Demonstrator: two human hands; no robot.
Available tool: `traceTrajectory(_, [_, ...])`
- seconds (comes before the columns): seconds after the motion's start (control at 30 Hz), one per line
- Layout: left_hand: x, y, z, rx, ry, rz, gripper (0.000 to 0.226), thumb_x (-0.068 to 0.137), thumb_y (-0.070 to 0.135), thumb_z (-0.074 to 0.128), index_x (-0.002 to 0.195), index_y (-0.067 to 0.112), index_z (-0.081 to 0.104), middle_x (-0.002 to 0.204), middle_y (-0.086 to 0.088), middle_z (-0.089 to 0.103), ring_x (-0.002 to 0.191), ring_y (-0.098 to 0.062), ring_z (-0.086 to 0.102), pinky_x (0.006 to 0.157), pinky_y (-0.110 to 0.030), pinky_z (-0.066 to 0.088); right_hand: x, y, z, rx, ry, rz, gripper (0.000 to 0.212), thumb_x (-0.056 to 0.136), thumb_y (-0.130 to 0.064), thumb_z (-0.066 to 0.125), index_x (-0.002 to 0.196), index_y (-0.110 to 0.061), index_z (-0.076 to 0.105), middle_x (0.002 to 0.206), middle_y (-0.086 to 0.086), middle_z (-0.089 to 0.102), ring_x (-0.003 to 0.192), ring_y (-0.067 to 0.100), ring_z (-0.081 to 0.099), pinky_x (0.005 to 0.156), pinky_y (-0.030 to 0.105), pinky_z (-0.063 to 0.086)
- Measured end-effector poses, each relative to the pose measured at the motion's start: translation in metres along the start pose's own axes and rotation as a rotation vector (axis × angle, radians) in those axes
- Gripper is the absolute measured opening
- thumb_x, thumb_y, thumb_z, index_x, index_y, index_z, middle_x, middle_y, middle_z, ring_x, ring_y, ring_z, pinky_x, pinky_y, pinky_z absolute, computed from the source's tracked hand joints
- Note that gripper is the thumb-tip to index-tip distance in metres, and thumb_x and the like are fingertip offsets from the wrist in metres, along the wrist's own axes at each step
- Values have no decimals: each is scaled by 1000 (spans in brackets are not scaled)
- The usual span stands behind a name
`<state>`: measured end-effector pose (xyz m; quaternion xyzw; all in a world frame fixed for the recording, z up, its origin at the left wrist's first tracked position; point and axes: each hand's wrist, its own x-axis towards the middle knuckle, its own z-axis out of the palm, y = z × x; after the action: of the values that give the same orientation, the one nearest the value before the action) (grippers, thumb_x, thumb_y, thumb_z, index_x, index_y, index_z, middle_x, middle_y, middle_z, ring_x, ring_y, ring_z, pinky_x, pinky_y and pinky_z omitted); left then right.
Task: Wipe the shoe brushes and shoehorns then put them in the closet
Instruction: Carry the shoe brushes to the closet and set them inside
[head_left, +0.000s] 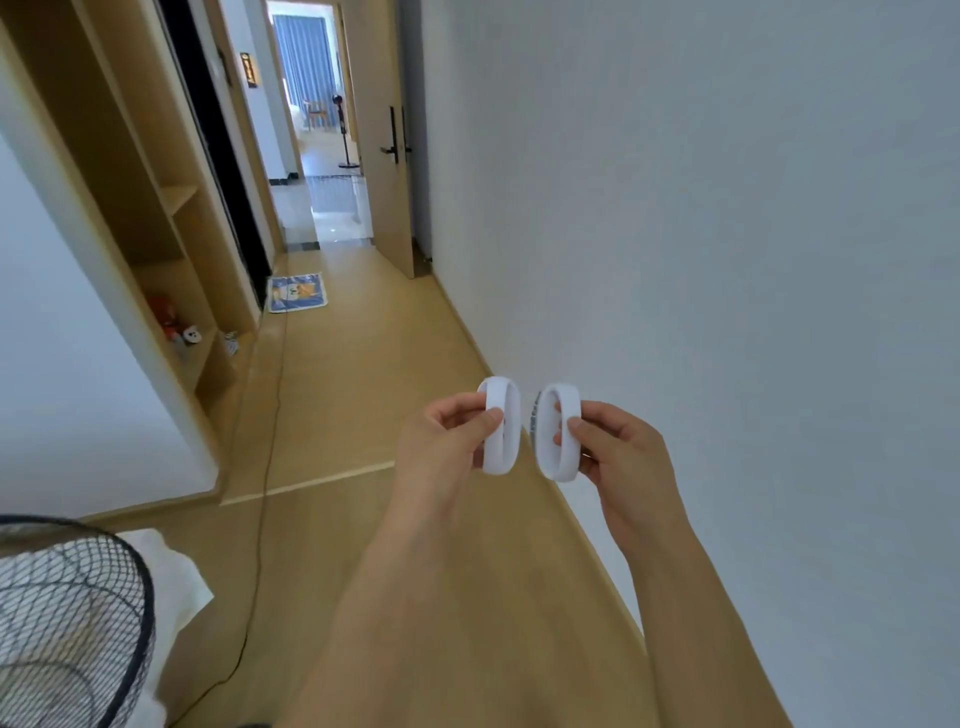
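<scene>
I hold two white oval shoe brushes at chest height over the hallway floor. My left hand (447, 441) pinches the loop handle of the left shoe brush (503, 428). My right hand (615, 452) pinches the loop handle of the right shoe brush (558, 434), whose grey bristles show on its left side. The two brushes stand upright side by side with a narrow gap between them. No shoehorn is in view. The open wooden closet (171, 249) with shelves runs along the left wall.
A fan's black mesh guard (67, 623) fills the bottom left, with a white cloth (171, 577) beside it. A black cable (265, 467) trails along the floor. A blue mat (297, 293) lies farther down the hallway. A door (387, 156) stands open on the right.
</scene>
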<state>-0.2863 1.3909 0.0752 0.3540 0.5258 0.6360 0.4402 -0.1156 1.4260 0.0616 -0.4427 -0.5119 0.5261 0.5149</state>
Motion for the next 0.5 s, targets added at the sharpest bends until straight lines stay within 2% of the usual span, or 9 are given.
traceTrajectory(0.27, [156,-5,-34,20,224,10,20,83,11,75,102,14,75,97,-8,74,81,-20,71,78,-42,60,172,35,77,22,-197,39,21,93,-13,64,107,-21,77,99,3,77,98,24,73,85,38,58])
traceTrajectory(0.37, [229,3,-35,19,293,11,19,82,11,76,100,15,75,97,-6,75,87,-23,72,76,-40,61,248,38,106,43,-252,60,20,94,-14,65,108,-20,76,98,2,78,97,22,73,86,39,58])
traceTrajectory(0.5, [317,19,-34,15,353,30,17,82,11,76,98,16,76,92,-3,75,84,-21,73,72,-39,62,339,34,145,101,-292,75,20,93,-12,65,109,-17,76,100,5,77,97,24,73,88,42,58])
